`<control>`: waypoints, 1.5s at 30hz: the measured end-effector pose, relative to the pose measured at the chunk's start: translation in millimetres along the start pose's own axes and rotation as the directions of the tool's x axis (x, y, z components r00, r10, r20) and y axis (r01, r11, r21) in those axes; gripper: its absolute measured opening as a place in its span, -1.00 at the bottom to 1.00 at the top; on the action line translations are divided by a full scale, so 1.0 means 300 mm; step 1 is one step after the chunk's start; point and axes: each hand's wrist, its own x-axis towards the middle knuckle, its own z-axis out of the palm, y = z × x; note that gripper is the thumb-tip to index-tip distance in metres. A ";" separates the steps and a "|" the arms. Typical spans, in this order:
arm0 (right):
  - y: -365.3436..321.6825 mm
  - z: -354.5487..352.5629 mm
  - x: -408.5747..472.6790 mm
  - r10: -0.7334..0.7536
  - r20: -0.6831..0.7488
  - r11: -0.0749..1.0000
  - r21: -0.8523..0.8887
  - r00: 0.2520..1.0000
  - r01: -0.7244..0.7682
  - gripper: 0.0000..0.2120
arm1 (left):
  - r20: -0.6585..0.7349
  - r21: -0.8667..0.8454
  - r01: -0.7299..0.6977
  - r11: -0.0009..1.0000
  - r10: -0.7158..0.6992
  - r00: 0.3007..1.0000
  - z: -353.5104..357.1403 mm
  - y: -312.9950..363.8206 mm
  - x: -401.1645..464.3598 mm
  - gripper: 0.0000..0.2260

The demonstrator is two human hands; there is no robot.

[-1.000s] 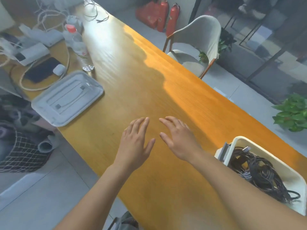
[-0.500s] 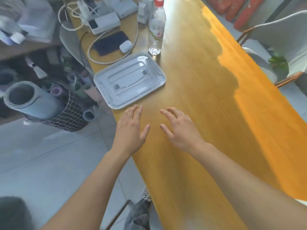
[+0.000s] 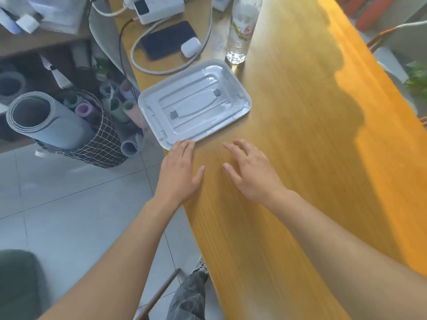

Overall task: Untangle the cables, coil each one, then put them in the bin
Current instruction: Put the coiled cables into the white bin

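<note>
A grey-white plastic lid (image 3: 240, 98) lies flat on the orange wooden table (image 3: 300, 158), near its left edge. My left hand (image 3: 179, 172) is stretched out flat with its fingertips at the lid's near corner, holding nothing. My right hand (image 3: 251, 172) hovers open over the table just right of it, fingers spread, a short way from the lid. The bin with the cables is out of view.
Behind the lid stand a clear water bottle (image 3: 240, 31), a black phone (image 3: 167, 39) with a white earbud case (image 3: 190, 46), a white charger (image 3: 159, 6) and its cable (image 3: 161, 70). A mesh basket of rolled mats (image 3: 76, 125) sits on the floor at left.
The view has swung left, away from the bin of cables and toward the lid. Both hands have moved forward, and the left fingertips now reach the lid's near corner.
</note>
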 end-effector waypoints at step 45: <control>0.389 -0.349 -1.337 0.613 -0.392 0.603 0.793 0.686 -0.085 -0.81 | -0.122 -0.375 -0.668 0.642 0.681 0.722 -0.126 1.076 -0.371 -0.70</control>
